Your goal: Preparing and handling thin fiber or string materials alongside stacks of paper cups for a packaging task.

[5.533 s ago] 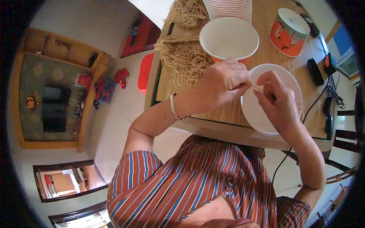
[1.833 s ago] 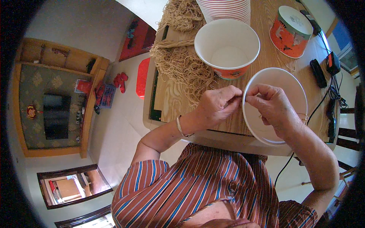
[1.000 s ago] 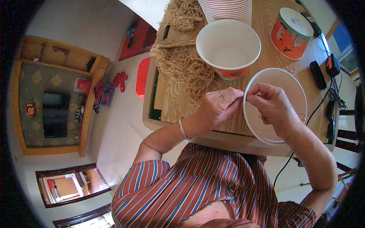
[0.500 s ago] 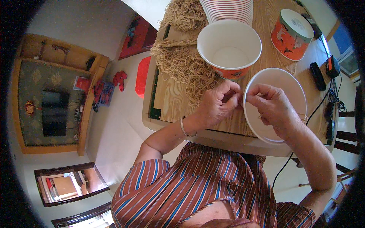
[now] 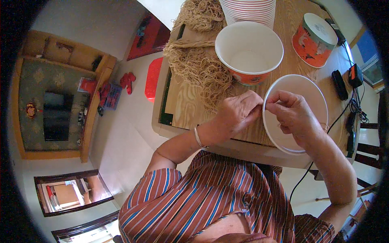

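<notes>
A white-lined paper bucket [image 5: 312, 95] lies tilted at the table's near edge, its mouth toward me. My right hand [image 5: 295, 117] reaches over its mouth, thumb and forefinger pinched at the left rim. Beneath its curled fingers shows a bit of tan twine; another bit hangs over the bucket's right rim. Just outside the left rim, my left hand [image 5: 239, 113] is closed, knuckles up, its fingertips meeting the right hand's. Whatever either pinch holds is too small or hidden. Behind them stands an upright paper bucket [image 5: 249, 50] with a red printed outside.
Loose tan twine [image 5: 198, 67] is heaped left of the upright bucket. A stack of nested buckets [image 5: 248, 12] rises behind it. Farther right, a red and green bucket [image 5: 314, 42] stands upside down. Black cables and an adapter [image 5: 355, 75] line the table's right edge.
My left hand has rolled over, knuckles up, closing the gap between its fingers, and sits a little lower. The right hand keeps its pinch at the rim. The view has shifted slightly.
</notes>
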### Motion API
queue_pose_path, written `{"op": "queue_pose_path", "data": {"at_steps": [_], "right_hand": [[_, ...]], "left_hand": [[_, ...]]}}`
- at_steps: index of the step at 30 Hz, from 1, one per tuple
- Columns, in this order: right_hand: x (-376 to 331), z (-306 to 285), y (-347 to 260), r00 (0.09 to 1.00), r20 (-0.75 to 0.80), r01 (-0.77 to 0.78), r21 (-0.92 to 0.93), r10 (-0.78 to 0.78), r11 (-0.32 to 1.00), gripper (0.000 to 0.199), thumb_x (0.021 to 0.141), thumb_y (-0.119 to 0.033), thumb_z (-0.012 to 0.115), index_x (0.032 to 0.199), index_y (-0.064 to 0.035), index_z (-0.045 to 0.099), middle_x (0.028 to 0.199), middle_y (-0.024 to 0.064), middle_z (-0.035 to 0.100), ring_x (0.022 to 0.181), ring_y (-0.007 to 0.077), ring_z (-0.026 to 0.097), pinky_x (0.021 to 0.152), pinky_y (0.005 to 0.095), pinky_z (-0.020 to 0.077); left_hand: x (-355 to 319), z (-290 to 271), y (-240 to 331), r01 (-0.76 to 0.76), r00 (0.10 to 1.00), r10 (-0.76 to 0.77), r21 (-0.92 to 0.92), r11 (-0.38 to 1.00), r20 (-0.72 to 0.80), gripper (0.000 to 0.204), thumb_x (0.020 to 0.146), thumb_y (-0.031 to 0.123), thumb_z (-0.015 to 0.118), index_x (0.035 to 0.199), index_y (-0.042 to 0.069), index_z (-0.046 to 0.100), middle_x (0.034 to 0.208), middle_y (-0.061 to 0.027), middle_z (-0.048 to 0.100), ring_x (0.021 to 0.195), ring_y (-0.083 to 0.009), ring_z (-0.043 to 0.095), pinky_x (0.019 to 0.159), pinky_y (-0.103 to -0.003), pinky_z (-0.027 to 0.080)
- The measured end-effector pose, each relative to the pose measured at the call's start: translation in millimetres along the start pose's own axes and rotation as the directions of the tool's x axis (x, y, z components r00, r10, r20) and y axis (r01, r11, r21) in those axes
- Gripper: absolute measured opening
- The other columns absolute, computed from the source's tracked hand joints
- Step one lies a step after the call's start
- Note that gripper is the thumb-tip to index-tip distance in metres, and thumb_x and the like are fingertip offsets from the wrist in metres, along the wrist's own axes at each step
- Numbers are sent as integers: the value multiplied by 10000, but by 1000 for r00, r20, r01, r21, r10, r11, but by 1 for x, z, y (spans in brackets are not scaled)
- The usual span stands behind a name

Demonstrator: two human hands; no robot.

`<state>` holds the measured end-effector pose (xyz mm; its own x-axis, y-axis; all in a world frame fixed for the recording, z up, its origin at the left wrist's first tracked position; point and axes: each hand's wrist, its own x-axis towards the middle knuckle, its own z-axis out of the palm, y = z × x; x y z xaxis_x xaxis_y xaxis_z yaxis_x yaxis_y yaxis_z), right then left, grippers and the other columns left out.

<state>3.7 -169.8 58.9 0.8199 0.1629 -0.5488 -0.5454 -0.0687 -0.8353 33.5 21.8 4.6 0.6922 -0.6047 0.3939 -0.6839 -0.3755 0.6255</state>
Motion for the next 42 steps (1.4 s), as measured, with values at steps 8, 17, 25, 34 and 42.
{"op": "queue_pose_path", "data": {"at_steps": [8,17,25,34,42], "right_hand": [[2,-3,3,998,56,-1,20,0,1000,135,895,-235,640,920,-103,650,684,-57,523,499,20,394,397,186,301],[3,-2,2,999,48,-19,26,18,999,134,900,-216,631,928,-86,651,674,-51,522,487,23,394,389,197,310],[-3,-10,5,1000,18,1,18,-1,1000,121,891,-207,635,917,-89,646,646,-57,516,473,21,397,379,199,304],[-14,-11,4,1000,7,7,92,-8,996,71,894,-174,637,886,-106,618,639,-74,467,466,14,347,390,191,257],[-28,-6,-1,987,1,160,74,-161,984,110,889,-184,646,914,-77,650,666,-49,543,471,20,395,384,189,293]], "left_hand": [[-3,5,-5,139,986,-158,-289,947,-43,158,813,-25,622,938,39,549,819,-96,621,756,-179,666,644,-296,528],[-6,4,-5,178,974,-210,-298,938,-79,212,864,2,609,1072,38,591,924,-83,650,825,-144,670,683,-278,548],[-9,3,-11,217,940,-324,-540,814,-111,175,899,-25,555,1060,33,592,955,-71,639,814,-118,659,689,-261,554],[15,-21,6,19,978,-63,-219,975,-197,136,869,-10,597,1001,18,612,925,-123,609,848,-231,621,739,-317,511],[31,-28,23,-230,964,241,95,968,-115,108,885,113,586,950,37,627,911,-121,607,899,-300,577,836,-396,454]]}}
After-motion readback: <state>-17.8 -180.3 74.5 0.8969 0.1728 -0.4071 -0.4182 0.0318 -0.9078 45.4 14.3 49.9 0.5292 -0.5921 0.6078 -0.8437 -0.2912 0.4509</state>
